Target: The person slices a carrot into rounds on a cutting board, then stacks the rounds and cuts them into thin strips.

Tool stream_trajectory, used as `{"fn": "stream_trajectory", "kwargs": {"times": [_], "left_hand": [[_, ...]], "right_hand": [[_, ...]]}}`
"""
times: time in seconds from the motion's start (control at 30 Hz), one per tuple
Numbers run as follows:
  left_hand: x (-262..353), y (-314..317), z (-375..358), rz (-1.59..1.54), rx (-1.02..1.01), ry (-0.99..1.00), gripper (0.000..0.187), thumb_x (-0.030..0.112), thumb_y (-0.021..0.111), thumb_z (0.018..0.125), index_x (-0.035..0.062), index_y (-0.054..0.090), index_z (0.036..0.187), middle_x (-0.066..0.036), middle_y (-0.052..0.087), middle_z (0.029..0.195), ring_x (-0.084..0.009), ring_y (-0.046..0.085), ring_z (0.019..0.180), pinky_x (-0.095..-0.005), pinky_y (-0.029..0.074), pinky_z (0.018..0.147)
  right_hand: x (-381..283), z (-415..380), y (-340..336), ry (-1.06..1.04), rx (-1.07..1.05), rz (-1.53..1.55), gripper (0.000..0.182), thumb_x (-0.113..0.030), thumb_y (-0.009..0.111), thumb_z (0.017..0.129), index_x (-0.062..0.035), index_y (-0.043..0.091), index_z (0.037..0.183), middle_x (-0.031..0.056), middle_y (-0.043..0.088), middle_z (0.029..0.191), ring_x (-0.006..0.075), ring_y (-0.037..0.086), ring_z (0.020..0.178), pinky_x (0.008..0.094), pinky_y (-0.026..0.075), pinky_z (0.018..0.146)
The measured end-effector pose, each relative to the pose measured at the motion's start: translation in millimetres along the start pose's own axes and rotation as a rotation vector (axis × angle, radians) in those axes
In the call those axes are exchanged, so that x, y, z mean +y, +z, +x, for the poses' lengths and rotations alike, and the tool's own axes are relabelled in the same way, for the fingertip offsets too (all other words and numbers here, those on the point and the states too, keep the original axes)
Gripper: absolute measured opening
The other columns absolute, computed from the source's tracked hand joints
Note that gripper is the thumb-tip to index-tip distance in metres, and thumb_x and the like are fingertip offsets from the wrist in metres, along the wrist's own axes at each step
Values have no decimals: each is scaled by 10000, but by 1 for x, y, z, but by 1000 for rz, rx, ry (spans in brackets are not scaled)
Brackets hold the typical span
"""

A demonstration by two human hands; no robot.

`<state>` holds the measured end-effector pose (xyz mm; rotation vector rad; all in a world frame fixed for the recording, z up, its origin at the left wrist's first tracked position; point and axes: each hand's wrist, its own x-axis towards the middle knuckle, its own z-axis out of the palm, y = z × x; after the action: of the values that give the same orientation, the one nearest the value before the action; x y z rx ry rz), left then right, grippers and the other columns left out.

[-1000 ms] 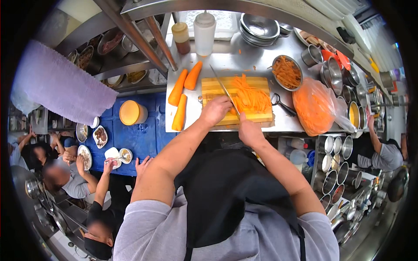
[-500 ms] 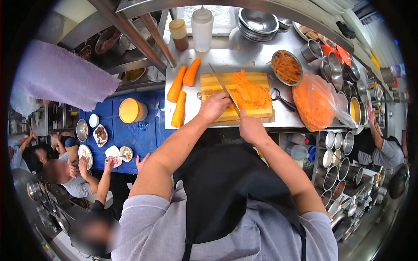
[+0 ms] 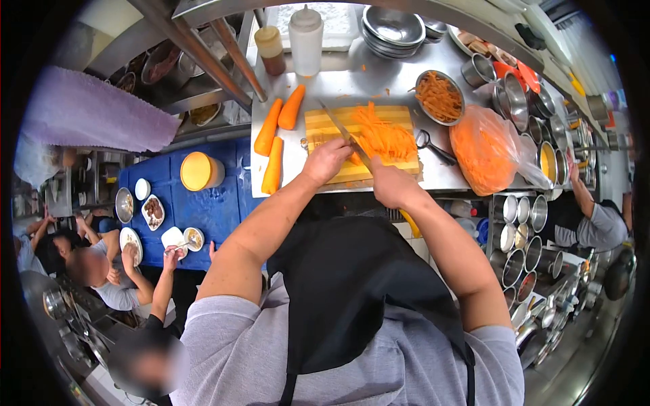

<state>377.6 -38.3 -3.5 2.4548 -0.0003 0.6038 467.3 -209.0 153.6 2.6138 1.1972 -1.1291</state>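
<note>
My right hand is wrapped around the handle of a kitchen knife, whose blade slants up and left across a striped wooden cutting board. Bent fingers of my left hand press down on carrot at the board's near side, right beside the blade; most of that piece is hidden under them. Right of the knife, a heap of carrot strips covers much of the board. Three whole peeled carrots lie on the steel counter to the left. A black-handled peeler rests to the right.
Carrot strips fill a metal bowl and a plastic bag on the right. Two squeeze bottles and stacked metal bowls stand behind. At left, people sit eating by a blue table with a yellow-lidded tub.
The view has shifted slightly, so the counter sits a little further left and up. Both hands stay at the board, knife still in the right. A hand at the blue table has drawn back.
</note>
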Motion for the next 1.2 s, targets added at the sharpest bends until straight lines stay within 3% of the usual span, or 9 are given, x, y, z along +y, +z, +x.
{"fn": "stream_trajectory", "kwargs": {"times": [0.13, 0.3, 0.47, 0.7, 0.77, 0.9, 1.2], "left_hand": [[-3, 4, -2, -16, 3, -1, 73, 46, 686, 846, 78, 707, 907, -53, 667, 1002, -257, 689, 904, -359, 589, 755], [-1, 3, -1, -46, 56, -5, 85, 35, 707, 829, 76, 717, 903, -50, 663, 992, -257, 686, 889, -356, 588, 748], [-2, 4, 0, -29, 35, -11, 104, 32, 703, 833, 78, 727, 922, -54, 664, 982, -266, 686, 885, -362, 587, 748], [-2, 6, 3, -9, 49, 15, 88, 34, 704, 822, 82, 715, 894, -54, 658, 964, -265, 688, 863, -362, 586, 746], [-3, 7, 0, -21, 66, 15, 92, 29, 701, 813, 85, 709, 885, -51, 654, 959, -259, 687, 875, -362, 584, 746], [-6, 6, -3, -23, 47, 23, 102, 27, 698, 810, 89, 711, 889, -49, 653, 961, -257, 684, 890, -361, 582, 746], [-4, 3, -4, 24, 6, 12, 95, 35, 700, 807, 89, 704, 885, -47, 656, 963, -261, 679, 880, -367, 578, 762]], "right_hand": [[2, 0, 14, -2, -13, 11, 352, -3, 526, 876, 64, 462, 1215, 330, 700, 1014, 471, 687, 1016, 530, 531, 883], [18, 35, 79, 14, 158, 53, 360, -30, 503, 893, 68, 466, 1238, 318, 702, 943, 478, 698, 931, 557, 536, 838], [18, 40, 54, -25, 190, 46, 354, -44, 503, 897, 51, 477, 1237, 314, 703, 938, 474, 699, 927, 559, 536, 829], [9, 16, 5, -45, 82, 47, 289, -37, 505, 892, 43, 459, 1166, 335, 689, 923, 498, 682, 914, 575, 522, 811], [7, 9, 19, -17, 52, 37, 293, -20, 507, 883, 49, 470, 1166, 327, 696, 950, 486, 689, 934, 565, 528, 828], [15, 29, 76, -37, 220, 135, 242, -38, 484, 901, 38, 459, 1129, 351, 675, 878, 518, 674, 879, 594, 512, 809], [16, 25, 22, -56, 71, 65, 258, -43, 493, 910, 29, 455, 1156, 333, 693, 961, 487, 684, 972, 556, 527, 843]]}}
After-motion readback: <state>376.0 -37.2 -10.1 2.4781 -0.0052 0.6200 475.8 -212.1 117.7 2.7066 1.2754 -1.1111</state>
